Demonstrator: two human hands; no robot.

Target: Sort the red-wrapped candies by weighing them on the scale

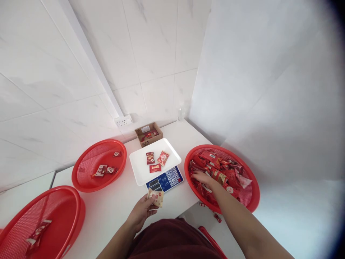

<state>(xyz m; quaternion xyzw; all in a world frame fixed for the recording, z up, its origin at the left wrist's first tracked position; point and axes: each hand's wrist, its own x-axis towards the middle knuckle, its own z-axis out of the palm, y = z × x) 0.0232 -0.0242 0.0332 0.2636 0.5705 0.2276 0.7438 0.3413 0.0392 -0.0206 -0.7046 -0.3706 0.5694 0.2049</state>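
My left hand pinches a cream snack packet with red print, just in front of the scale's blue keypad. My right hand reaches into the right red basket, among a heap of mostly red snack packets. Its fingertips are buried there, so their grip is hidden. On the white scale tray lie three packets: a dark red one, a red and pink one and a small red one.
Behind the scale stands a small cardboard box with red packets inside. Two more red baskets, one farther back and one nearer, hold a few packets at left. Dropped packets lie below the table edge. A wall socket is at the back.
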